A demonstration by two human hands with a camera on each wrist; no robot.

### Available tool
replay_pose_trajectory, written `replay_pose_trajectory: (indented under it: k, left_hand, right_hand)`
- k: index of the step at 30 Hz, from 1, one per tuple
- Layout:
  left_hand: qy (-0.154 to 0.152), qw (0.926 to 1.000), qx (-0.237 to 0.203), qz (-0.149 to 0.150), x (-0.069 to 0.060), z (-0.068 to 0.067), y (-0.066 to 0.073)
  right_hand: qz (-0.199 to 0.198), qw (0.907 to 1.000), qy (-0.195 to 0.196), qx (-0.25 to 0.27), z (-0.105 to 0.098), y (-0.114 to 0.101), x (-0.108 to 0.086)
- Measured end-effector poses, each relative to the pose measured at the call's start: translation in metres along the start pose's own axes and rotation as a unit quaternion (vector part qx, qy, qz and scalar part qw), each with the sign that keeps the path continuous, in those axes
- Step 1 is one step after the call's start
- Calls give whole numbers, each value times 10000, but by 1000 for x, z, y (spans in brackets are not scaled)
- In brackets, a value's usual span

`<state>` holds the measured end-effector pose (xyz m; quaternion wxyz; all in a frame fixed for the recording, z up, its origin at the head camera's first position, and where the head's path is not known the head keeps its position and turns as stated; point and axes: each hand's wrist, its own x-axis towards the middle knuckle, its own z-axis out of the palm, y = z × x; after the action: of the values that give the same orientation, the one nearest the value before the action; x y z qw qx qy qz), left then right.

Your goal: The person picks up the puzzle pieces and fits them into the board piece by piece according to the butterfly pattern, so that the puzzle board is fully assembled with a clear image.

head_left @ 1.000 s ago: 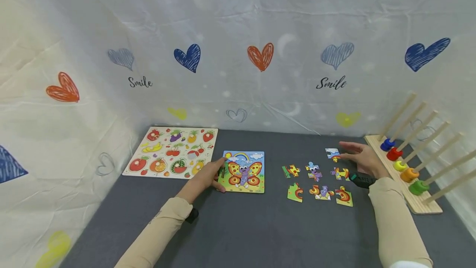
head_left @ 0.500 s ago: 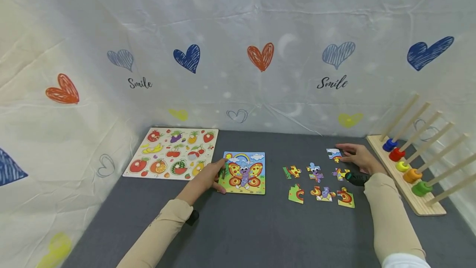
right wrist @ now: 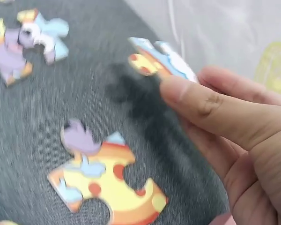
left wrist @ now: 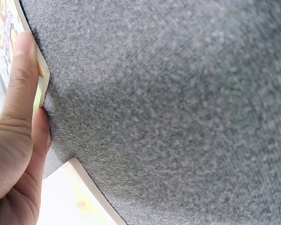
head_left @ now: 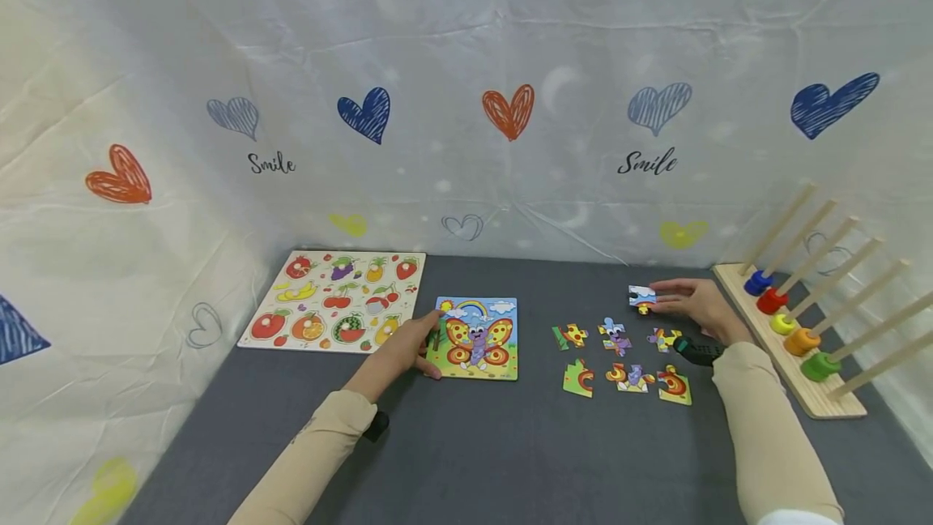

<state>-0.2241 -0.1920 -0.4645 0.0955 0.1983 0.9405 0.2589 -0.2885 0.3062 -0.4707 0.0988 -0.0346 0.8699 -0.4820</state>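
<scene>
My right hand (head_left: 700, 306) pinches a sky-blue and white puzzle piece (head_left: 641, 296) between thumb and fingers; in the right wrist view the piece (right wrist: 161, 60) is tilted and off the table, its shadow beneath. Below it lies a yellow piece with red dots (right wrist: 107, 185). Several more pieces, among them a purple one (head_left: 615, 337) and a green one (head_left: 578, 377), lie in two rows. My left hand (head_left: 397, 353) grips the left edge of the square butterfly picture board (head_left: 477, 339); in the left wrist view its thumb rests on the board's face (left wrist: 4, 37).
A fruit picture board (head_left: 328, 298) lies at the back left, its corner (left wrist: 75, 197) near my left hand in the left wrist view. On the right stands a wooden peg rack (head_left: 831, 399) with coloured rings, close to my right forearm. A printed curtain (head_left: 437, 39) hangs behind the grey table.
My right hand has shifted slightly left with the sky-coloured piece, which has risen from the table and tilted. My left hand holds its place on the butterfly board.
</scene>
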Motion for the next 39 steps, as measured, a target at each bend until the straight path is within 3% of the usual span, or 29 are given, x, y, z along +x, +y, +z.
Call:
replay_pose_trajectory:
  k: [12, 24, 34, 39]
  left_hand:
    - [39, 9998, 33, 184, 0, 0, 0]
    - [44, 9999, 34, 122, 0, 1, -1]
    - [-4, 10000, 36, 46, 0, -1, 2]
    - [0, 10000, 62, -25, -1, 1, 2]
  right_hand:
    - [-522, 9939, -341, 913, 9, -12, -4]
    - [-726, 9942, -426, 675, 31, -42, -3]
    - [-1095, 9809, -838, 1371, 60, -64, 6]
    - [-1141, 9788, -946, 1413, 79, -73, 11]
